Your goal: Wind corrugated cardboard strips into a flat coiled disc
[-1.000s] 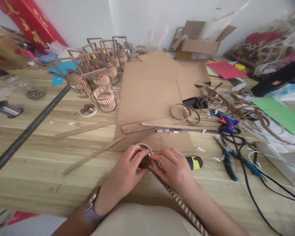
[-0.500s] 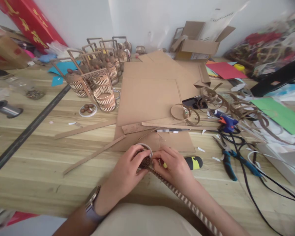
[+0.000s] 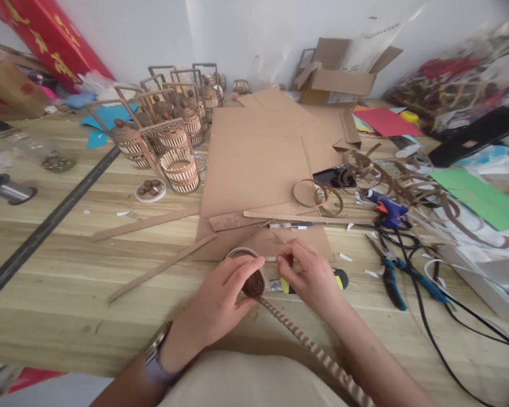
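The corrugated strip (image 3: 311, 342) is banded in light and dark brown, the coil (image 3: 253, 284) is a deeper brown, and the ring (image 3: 242, 250) shows a whitish rim. The tool's handle (image 3: 341, 278) mixes black with fluorescent yellow-green. Dark blue covers the glue gun (image 3: 391, 213), its trigger orange-red; the pliers (image 3: 392, 285) have blue-and-black handles. The cardboard sheet (image 3: 254, 164) is plain tan, the tabletop (image 3: 59, 254) pale yellowish with wood grain. Brown baskets (image 3: 180, 176) carry rows of cream slats. The banner (image 3: 46, 42) is red with gold characters.
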Tool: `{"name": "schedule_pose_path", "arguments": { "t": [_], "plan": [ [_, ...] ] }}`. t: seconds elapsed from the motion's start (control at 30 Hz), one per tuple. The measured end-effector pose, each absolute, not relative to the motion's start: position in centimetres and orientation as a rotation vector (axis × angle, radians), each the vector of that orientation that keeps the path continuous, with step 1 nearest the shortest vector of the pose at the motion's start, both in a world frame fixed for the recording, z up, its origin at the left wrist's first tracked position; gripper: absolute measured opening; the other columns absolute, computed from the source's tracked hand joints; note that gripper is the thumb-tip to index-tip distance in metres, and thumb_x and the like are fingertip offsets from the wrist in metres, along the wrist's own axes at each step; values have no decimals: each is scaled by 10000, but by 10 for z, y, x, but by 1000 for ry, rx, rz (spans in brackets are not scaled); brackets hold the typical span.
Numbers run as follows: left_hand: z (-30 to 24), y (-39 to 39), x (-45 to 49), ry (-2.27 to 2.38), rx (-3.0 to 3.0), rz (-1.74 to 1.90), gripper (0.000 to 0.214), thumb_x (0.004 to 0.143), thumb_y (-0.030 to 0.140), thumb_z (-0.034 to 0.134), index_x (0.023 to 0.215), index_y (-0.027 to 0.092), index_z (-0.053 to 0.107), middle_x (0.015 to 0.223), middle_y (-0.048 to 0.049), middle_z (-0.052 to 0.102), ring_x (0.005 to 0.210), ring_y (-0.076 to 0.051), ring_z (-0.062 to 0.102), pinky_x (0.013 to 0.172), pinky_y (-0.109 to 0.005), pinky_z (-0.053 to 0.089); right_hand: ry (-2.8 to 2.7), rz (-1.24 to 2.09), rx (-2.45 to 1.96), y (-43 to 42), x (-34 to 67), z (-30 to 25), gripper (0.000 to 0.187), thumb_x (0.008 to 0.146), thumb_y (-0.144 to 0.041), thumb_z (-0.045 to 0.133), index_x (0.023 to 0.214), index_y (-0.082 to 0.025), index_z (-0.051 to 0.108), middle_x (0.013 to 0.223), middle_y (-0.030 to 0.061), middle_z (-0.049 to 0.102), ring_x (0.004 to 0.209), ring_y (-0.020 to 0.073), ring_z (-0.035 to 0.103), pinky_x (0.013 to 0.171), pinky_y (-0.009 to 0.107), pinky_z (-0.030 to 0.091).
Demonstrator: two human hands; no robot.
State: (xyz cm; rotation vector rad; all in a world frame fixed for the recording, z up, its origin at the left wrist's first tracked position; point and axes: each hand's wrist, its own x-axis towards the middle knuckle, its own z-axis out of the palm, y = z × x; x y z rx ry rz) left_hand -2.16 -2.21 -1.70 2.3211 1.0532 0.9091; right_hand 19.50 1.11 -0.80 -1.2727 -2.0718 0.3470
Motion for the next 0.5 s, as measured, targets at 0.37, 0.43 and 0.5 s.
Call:
{"name": "schedule_pose_path", "arguments": {
  "t": [0.37,0.43,0.5],
  "plan": [
    [-14,-22,-22,1119,2298,887,627,796,-24,627,1346,222,454,1277,-119,609,1205,-264,584,1055,-443,500,-1621,6,-1859,40,263,-12,161,779,-312,513,839,-215,627,708,46,634,668,223,602,644,332,463],
    [-14,-22,-23,1128,2295,877,631,790,-24,632,1345,221,456,1279,-118,608,1205,-264,584,1054,-442,501,-1592,-133,-1863,42,273,-14,166,748,-269,482,845,-213,604,786,73,637,782,252,608,733,376,478],
    [-13,-22,-23,1140,2289,869,647,777,-31,639,1345,221,457,1284,-118,605,1209,-267,582,1056,-446,498,-1535,-215,-1894,44,282,-16,126,727,-255,467,781,-218,574,779,81,629,810,267,588,772,413,470]
  ]
}}
